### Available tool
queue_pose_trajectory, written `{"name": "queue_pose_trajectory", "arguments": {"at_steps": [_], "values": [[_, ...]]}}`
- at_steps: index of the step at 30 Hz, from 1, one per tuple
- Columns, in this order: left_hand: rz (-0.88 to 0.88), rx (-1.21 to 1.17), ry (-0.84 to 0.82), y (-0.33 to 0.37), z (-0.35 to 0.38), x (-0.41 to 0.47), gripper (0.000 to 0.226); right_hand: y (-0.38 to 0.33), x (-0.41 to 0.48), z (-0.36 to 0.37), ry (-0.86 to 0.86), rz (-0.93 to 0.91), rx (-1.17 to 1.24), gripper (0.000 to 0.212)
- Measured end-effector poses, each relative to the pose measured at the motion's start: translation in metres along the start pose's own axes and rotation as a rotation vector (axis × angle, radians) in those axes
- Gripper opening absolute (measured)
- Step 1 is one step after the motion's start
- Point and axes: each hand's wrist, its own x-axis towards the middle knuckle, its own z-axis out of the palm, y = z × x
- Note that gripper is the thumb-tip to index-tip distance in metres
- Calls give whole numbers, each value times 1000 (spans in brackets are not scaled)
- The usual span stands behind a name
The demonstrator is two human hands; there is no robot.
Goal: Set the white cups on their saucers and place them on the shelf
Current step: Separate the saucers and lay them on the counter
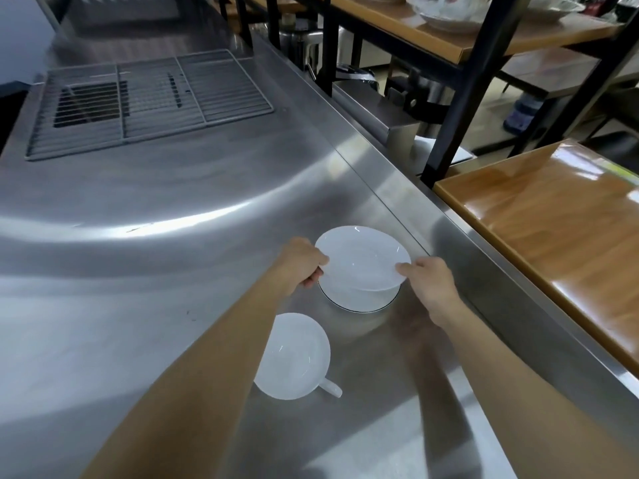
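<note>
A white saucer (363,259) is tilted up off the steel counter, held at both rims. My left hand (304,262) grips its left edge and my right hand (430,281) pinches its right edge. Under it lies a second saucer (359,304) with a thin dark rim, flat on the counter. Closer to me stands a white cup (294,356), upright, its handle pointing right, partly covered by my left forearm. The wooden shelf (539,216) runs along the right side of the counter.
The steel counter (138,271) stretches left and away, with a wire rack (145,102) over a drain grille at the back left. A black-framed upper wooden shelf (449,39) at the top right carries white plates (449,19).
</note>
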Motion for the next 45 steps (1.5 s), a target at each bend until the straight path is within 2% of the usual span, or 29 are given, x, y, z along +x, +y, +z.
{"name": "queue_pose_trajectory", "arguments": {"at_steps": [5, 8, 11, 18, 25, 33, 43, 45], "values": [[-16, -108, 60, 4, -44, -15, 23, -43, -3, 15, -56, -93, 43, 45], [-68, -131, 115, -9, -75, -25, 16, -62, -9, 39, -169, -146, 13, 45], [-95, -109, 173, -34, -102, -31, 23, -77, -19, 68, -320, -181, -29, 44], [-163, -88, 270, -93, -141, -42, 14, -89, -33, 130, -547, -133, -318, 37], [-200, -109, 314, -124, -146, -39, 24, -84, -35, 155, -590, -124, -415, 33], [-218, -130, 309, -135, -142, -41, 14, -76, -38, 159, -597, -114, -446, 43], [-225, -178, 347, -147, -133, -40, 24, -71, -35, 162, -633, -94, -472, 42], [-231, -84, 349, -146, -133, -42, 25, -73, -38, 160, -616, -115, -535, 39]]}}
